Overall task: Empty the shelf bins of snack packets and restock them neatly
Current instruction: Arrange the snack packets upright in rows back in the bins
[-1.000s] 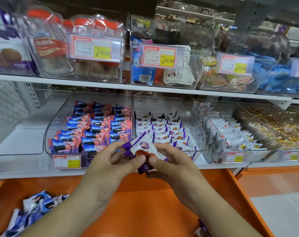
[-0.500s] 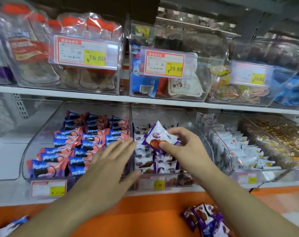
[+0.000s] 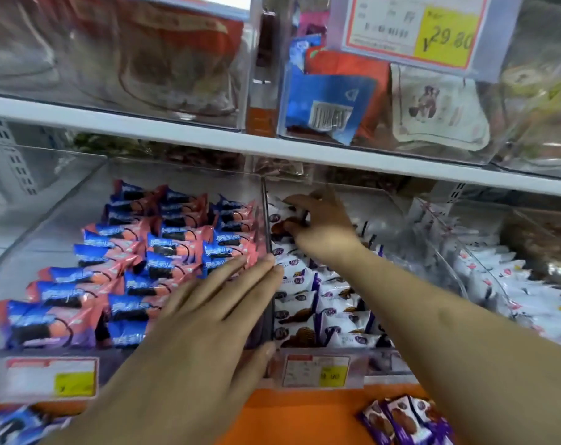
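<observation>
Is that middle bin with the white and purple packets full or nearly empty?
Fairly full. The middle bin holds rows of white and purple packets from its front wall towards the back, where the right hand grips one.

Left hand point(image 3: 208, 316) flat, fingers straight and together; right hand point(image 3: 321, 226) farther forward, fingers curled in a pinch.

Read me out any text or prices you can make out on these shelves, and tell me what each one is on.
"¥29.80": yellow patch of the upper price tag; its small print is too blurred.
Lower middle price tag: digits blurred, unreadable.
Lower left price tag: only a "¥" shows, the number is blurred.
Blue and pink packets: white characters, too blurred.
Purple and white packets: logo too small to read.
</observation>
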The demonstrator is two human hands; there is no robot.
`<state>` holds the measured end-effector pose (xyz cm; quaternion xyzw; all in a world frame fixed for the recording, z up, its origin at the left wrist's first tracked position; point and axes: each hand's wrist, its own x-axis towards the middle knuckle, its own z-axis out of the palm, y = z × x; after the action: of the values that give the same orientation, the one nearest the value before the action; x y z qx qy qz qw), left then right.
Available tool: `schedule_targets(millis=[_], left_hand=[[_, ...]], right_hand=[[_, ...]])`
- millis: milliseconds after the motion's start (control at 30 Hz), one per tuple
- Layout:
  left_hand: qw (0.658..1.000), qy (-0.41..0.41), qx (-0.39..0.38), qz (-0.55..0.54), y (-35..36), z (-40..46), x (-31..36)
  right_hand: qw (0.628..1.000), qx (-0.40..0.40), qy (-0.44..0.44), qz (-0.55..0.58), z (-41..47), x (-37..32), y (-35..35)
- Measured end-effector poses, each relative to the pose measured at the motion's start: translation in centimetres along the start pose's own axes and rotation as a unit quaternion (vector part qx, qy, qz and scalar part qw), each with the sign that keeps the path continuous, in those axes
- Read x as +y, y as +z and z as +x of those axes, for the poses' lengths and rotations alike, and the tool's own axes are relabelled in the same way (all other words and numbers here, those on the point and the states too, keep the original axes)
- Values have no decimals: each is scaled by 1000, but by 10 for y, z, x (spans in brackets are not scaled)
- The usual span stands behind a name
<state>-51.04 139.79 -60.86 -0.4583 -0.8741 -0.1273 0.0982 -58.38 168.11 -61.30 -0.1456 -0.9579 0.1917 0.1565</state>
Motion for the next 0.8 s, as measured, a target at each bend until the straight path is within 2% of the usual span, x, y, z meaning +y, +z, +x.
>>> schedule_targets(millis=[167, 367, 567, 700, 800], left_hand=[[1000, -8, -29, 4, -2, -1, 3], [997, -23, -68, -29, -9, -2, 8], [997, -42, -38, -61, -17, -3, 17], [996, -23, -1, -85, -24, -8, 26], [995, 41, 3, -94, -23, -14, 51]], right_hand=[[999, -9, 20, -34, -5, 1, -2], [1000, 0, 7, -4, -13, 2, -9], [1000, 11, -21, 17, -51, -3, -41], [994, 2, -61, 87, -126, -10, -91], [974, -87, -78, 195, -193, 4, -119]])
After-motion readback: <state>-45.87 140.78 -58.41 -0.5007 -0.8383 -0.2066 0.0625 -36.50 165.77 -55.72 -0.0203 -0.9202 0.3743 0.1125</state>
